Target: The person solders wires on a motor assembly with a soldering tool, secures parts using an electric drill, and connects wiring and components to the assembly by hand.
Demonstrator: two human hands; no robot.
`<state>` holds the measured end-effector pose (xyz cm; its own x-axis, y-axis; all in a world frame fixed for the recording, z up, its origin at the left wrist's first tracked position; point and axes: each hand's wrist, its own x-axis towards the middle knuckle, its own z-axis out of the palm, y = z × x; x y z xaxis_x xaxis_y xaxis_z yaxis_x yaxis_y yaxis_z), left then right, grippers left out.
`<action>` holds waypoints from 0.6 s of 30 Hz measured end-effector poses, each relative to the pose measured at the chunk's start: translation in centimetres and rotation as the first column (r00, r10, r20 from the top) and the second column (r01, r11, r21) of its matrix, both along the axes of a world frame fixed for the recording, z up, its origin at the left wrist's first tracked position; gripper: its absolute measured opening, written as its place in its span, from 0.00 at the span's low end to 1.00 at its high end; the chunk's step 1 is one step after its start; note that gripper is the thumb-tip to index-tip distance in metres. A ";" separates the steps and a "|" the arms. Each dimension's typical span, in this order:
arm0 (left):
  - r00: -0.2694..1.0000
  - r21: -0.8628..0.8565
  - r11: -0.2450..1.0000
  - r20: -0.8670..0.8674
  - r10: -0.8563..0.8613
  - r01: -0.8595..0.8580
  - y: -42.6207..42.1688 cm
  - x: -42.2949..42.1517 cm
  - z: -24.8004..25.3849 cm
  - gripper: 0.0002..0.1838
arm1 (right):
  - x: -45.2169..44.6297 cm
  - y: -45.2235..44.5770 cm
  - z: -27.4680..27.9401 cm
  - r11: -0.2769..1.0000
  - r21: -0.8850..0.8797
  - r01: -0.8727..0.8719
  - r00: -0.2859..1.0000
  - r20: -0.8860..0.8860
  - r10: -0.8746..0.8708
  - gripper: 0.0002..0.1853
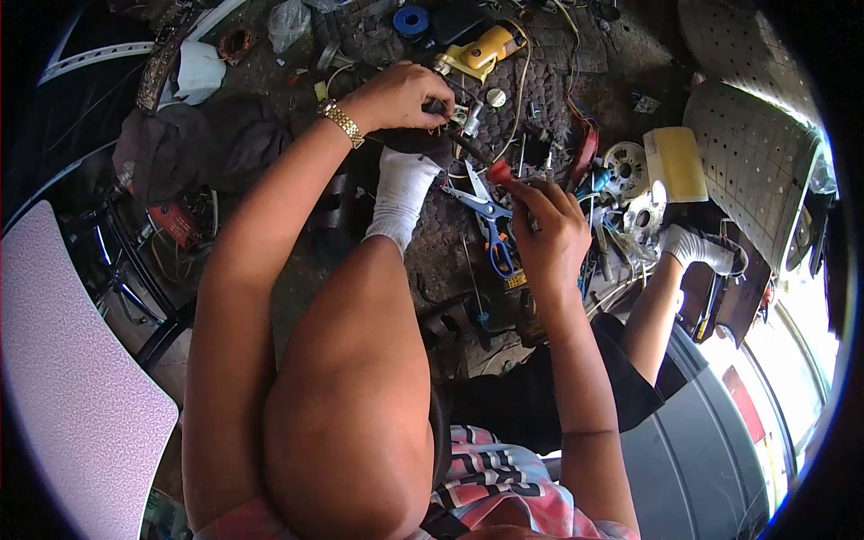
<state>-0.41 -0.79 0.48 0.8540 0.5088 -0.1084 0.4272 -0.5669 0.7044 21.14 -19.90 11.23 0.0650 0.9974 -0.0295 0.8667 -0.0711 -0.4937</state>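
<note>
My left hand, with a gold watch on the wrist, is closed above my white-socked foot. Its fingertips pinch a small dark part, mostly hidden, beside a small metal fitting. My right hand is closed on a red-handled tool, whose dark shaft points up and left toward the left fingertips. Whether its tip touches the part I cannot tell. Blue-handled scissors lie spread on the floor between my foot and right hand.
A yellow power tool and a blue ring-shaped spool lie at the back. Right are a yellow box, round metal parts and a perforated panel. A dark cloth lies left. Wires and small parts litter the floor.
</note>
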 end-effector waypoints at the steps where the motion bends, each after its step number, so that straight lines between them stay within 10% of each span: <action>1: 1.000 0.001 1.000 0.001 0.000 0.000 0.0 0.0 0.0 0.08 | 0.1 0.0 -0.2 1.000 0.001 0.000 1.000 0.001 0.000 0.15; 18: 0.998 -0.085 0.996 0.058 0.015 -0.010 0.1 0.0 -0.9 0.08 | 0.4 0.3 -0.8 0.995 0.098 -0.034 0.999 -0.027 0.037 0.16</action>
